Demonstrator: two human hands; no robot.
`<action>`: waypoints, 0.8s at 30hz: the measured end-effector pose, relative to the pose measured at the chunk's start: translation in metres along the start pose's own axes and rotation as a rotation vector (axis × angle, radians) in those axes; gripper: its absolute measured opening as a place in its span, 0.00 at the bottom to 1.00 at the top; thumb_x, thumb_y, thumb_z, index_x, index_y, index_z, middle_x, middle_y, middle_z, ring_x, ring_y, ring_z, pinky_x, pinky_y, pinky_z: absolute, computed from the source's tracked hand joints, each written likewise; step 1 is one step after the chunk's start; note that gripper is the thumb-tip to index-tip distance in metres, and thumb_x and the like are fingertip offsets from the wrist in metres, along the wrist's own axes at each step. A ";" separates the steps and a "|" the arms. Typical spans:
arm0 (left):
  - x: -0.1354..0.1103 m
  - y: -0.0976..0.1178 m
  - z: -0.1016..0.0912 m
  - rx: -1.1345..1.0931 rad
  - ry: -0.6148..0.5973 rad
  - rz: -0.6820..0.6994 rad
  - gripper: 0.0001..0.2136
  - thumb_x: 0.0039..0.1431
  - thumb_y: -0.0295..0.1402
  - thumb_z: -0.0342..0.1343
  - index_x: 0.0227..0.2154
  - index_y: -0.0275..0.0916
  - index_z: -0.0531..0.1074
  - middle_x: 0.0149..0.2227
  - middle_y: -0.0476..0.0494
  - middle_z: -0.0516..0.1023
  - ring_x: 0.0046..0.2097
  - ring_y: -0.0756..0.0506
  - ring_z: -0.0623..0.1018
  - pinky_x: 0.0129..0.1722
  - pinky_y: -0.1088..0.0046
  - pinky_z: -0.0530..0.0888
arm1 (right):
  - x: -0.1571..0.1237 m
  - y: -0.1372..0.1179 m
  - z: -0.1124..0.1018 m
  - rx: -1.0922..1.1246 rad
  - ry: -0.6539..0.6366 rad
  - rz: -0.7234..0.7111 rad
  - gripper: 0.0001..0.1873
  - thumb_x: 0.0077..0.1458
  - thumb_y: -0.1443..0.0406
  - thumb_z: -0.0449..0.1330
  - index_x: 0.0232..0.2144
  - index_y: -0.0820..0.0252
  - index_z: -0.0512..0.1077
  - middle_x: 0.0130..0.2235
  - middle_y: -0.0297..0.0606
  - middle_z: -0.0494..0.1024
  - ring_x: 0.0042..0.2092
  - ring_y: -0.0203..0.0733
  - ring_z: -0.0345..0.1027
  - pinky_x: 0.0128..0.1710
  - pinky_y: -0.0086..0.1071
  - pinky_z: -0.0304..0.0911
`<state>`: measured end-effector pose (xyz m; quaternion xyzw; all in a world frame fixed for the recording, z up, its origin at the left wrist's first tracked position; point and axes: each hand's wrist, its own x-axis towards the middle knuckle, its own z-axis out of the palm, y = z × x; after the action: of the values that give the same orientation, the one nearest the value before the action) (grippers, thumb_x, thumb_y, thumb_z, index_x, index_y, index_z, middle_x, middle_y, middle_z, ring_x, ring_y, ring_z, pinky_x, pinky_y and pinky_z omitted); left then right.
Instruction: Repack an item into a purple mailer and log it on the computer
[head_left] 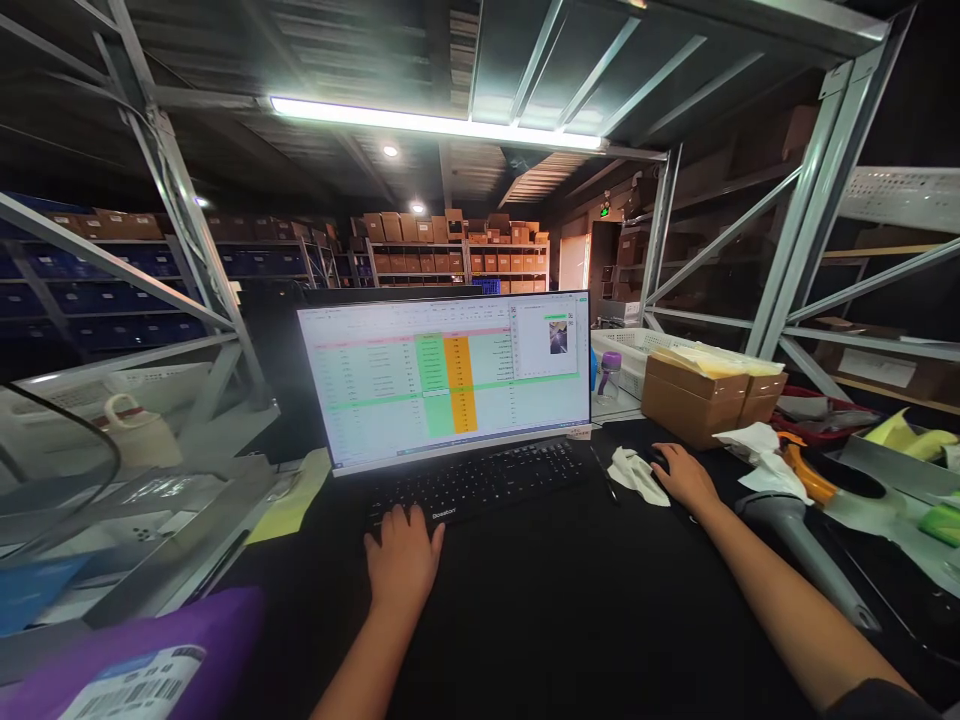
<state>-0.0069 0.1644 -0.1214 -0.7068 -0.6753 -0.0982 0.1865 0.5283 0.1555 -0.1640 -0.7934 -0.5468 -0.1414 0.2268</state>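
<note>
My left hand [402,556] lies flat with its fingers spread on the near left edge of a black keyboard [480,480]. My right hand [681,473] is cupped over a dark mouse [658,460] on the black desk [525,620], right of the keyboard. A monitor [445,375] behind the keyboard shows a spreadsheet with green and orange columns. A crumpled white tissue [636,472] lies just left of my right hand, and a pen [604,474] lies beside it.
Brown cardboard boxes [705,395] and a white basket [637,350] stand to the right. A grey handheld scanner [802,545] lies near my right forearm. Metal shelf frames [187,240] flank the desk. A purple parcel [135,660] is at the lower left. Shelves of boxes [457,250] fill the background.
</note>
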 end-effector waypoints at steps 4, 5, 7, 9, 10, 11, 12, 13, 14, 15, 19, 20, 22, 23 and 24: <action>-0.001 -0.001 0.000 0.004 -0.008 0.000 0.25 0.72 0.41 0.43 0.61 0.28 0.68 0.64 0.21 0.68 0.65 0.30 0.69 0.60 0.43 0.69 | 0.000 0.002 0.002 0.000 0.008 0.003 0.23 0.63 0.59 0.53 0.58 0.55 0.72 0.63 0.44 0.69 0.57 0.49 0.69 0.59 0.42 0.65; -0.001 -0.001 0.000 0.003 -0.014 0.001 0.25 0.72 0.41 0.43 0.61 0.28 0.68 0.64 0.21 0.68 0.65 0.30 0.68 0.60 0.43 0.68 | 0.000 0.002 0.002 -0.002 0.008 0.004 0.23 0.63 0.59 0.53 0.58 0.55 0.72 0.63 0.45 0.69 0.57 0.49 0.69 0.59 0.42 0.65; 0.000 -0.001 0.001 -0.001 -0.017 0.005 0.25 0.72 0.41 0.43 0.62 0.29 0.68 0.65 0.21 0.68 0.65 0.30 0.68 0.61 0.43 0.68 | 0.001 0.001 0.000 -0.006 0.003 0.008 0.23 0.63 0.59 0.52 0.58 0.56 0.72 0.64 0.45 0.68 0.57 0.49 0.70 0.59 0.42 0.65; 0.000 -0.001 0.002 -0.005 -0.010 0.001 0.25 0.72 0.41 0.43 0.61 0.29 0.68 0.64 0.22 0.68 0.65 0.30 0.68 0.61 0.43 0.68 | 0.000 -0.002 -0.003 -0.011 -0.005 0.010 0.24 0.63 0.58 0.51 0.57 0.56 0.73 0.64 0.45 0.68 0.57 0.49 0.70 0.59 0.42 0.66; 0.001 0.000 0.001 -0.007 -0.007 -0.004 0.24 0.72 0.41 0.43 0.61 0.29 0.69 0.64 0.22 0.68 0.65 0.30 0.68 0.61 0.43 0.68 | 0.000 -0.003 -0.005 -0.013 -0.011 0.007 0.24 0.63 0.58 0.51 0.57 0.56 0.73 0.63 0.45 0.69 0.57 0.50 0.70 0.58 0.43 0.66; 0.000 0.000 0.000 -0.012 -0.005 -0.012 0.24 0.71 0.41 0.43 0.61 0.29 0.69 0.64 0.22 0.69 0.64 0.30 0.68 0.60 0.43 0.68 | -0.001 -0.003 -0.007 -0.012 -0.018 0.001 0.24 0.63 0.58 0.51 0.57 0.56 0.73 0.63 0.46 0.69 0.57 0.50 0.70 0.58 0.43 0.66; -0.001 0.000 -0.001 -0.018 -0.006 -0.018 0.24 0.71 0.41 0.44 0.60 0.30 0.69 0.64 0.23 0.69 0.64 0.30 0.69 0.60 0.43 0.68 | -0.002 -0.003 -0.008 -0.010 -0.026 -0.009 0.24 0.62 0.58 0.51 0.57 0.57 0.73 0.62 0.47 0.70 0.57 0.51 0.71 0.58 0.44 0.67; -0.002 0.000 -0.003 -0.025 -0.008 -0.023 0.24 0.71 0.41 0.44 0.60 0.30 0.70 0.63 0.23 0.69 0.64 0.30 0.69 0.60 0.43 0.68 | -0.004 -0.002 -0.008 -0.006 -0.033 -0.020 0.25 0.62 0.57 0.50 0.57 0.58 0.73 0.62 0.49 0.70 0.56 0.52 0.71 0.58 0.44 0.67; -0.004 0.000 -0.006 -0.033 -0.014 -0.024 0.23 0.71 0.40 0.45 0.60 0.31 0.70 0.63 0.23 0.70 0.64 0.30 0.70 0.61 0.43 0.68 | -0.004 0.001 -0.007 0.001 -0.042 -0.031 0.26 0.61 0.57 0.50 0.57 0.59 0.72 0.61 0.51 0.71 0.56 0.53 0.71 0.58 0.45 0.67; -0.006 0.000 -0.008 -0.043 -0.020 -0.022 0.23 0.70 0.40 0.45 0.59 0.31 0.70 0.63 0.23 0.70 0.64 0.31 0.70 0.62 0.44 0.68 | -0.003 0.006 -0.004 0.010 -0.040 -0.041 0.28 0.61 0.55 0.49 0.58 0.60 0.71 0.60 0.51 0.71 0.57 0.53 0.71 0.58 0.45 0.67; -0.008 0.000 -0.013 -0.083 -0.072 -0.021 0.25 0.70 0.41 0.46 0.62 0.30 0.68 0.63 0.22 0.70 0.66 0.30 0.68 0.65 0.41 0.64 | 0.014 0.033 0.023 0.046 -0.042 -0.083 0.36 0.56 0.49 0.46 0.58 0.62 0.71 0.57 0.56 0.73 0.57 0.59 0.70 0.58 0.48 0.67; -0.007 0.000 -0.013 -0.094 -0.082 -0.032 0.26 0.70 0.41 0.46 0.63 0.29 0.67 0.64 0.22 0.69 0.67 0.30 0.67 0.66 0.41 0.64 | 0.019 0.038 0.031 0.054 -0.056 -0.091 0.37 0.54 0.48 0.47 0.57 0.63 0.71 0.56 0.58 0.74 0.58 0.61 0.70 0.57 0.49 0.67; -0.007 0.001 -0.012 -0.113 -0.089 -0.060 0.26 0.70 0.42 0.46 0.64 0.30 0.66 0.66 0.23 0.67 0.67 0.31 0.66 0.66 0.42 0.63 | 0.026 0.045 0.042 0.073 -0.061 -0.117 0.39 0.50 0.45 0.46 0.55 0.60 0.72 0.54 0.58 0.75 0.58 0.62 0.70 0.55 0.50 0.68; -0.007 0.002 -0.011 -0.121 -0.088 -0.072 0.26 0.71 0.42 0.46 0.64 0.31 0.66 0.67 0.24 0.66 0.68 0.31 0.66 0.66 0.42 0.63 | 0.028 0.047 0.045 0.070 -0.049 -0.125 0.38 0.49 0.44 0.46 0.54 0.58 0.73 0.53 0.57 0.76 0.57 0.61 0.71 0.54 0.50 0.69; -0.007 0.003 -0.011 -0.127 -0.085 -0.081 0.26 0.70 0.43 0.47 0.64 0.31 0.66 0.67 0.25 0.66 0.68 0.31 0.66 0.67 0.42 0.63 | 0.028 0.048 0.046 0.054 -0.024 -0.126 0.37 0.49 0.44 0.46 0.53 0.55 0.74 0.53 0.55 0.77 0.56 0.60 0.72 0.53 0.49 0.69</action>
<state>-0.0036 0.1532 -0.1147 -0.6928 -0.7031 -0.1180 0.1082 0.5824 0.1870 -0.2001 -0.7528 -0.6018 -0.1311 0.2323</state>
